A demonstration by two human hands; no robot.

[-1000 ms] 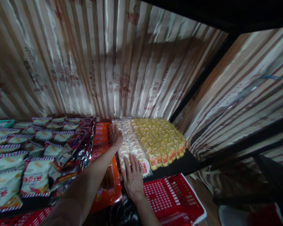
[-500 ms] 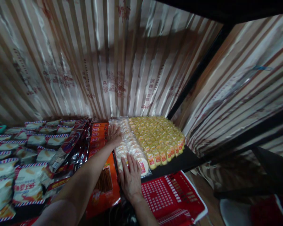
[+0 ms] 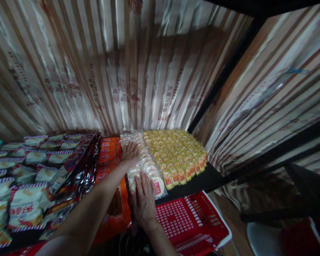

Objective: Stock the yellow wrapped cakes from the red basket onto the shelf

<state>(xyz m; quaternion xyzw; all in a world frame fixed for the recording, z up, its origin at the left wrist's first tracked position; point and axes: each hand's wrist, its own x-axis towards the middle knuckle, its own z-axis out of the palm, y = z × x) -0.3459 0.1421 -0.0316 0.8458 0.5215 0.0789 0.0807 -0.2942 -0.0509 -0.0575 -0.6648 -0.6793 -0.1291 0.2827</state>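
My left hand lies with fingers outstretched on the far left side of a row of white, clear-wrapped snack packs. Closer to me, my right hand rests on the near left end of the same row, its fingers extended. Neither hand is closed around a pack. Immediately left of the row are flat orange snack bags, partly covered by my left forearm. Touching the row's right side is a block of small yellow wrapped snacks, standing in close lines on the black shelf.
White snack bags with striped edges and dark red shiny packets fill the left. A red plastic basket sits below the shelf's front edge. Striped sheeting hangs behind, beside a black post.
The view has shifted slightly, so the shelf goods appear a little further left. Both hands stay on the white packs, with the left hand's fingers a bit differently angled.
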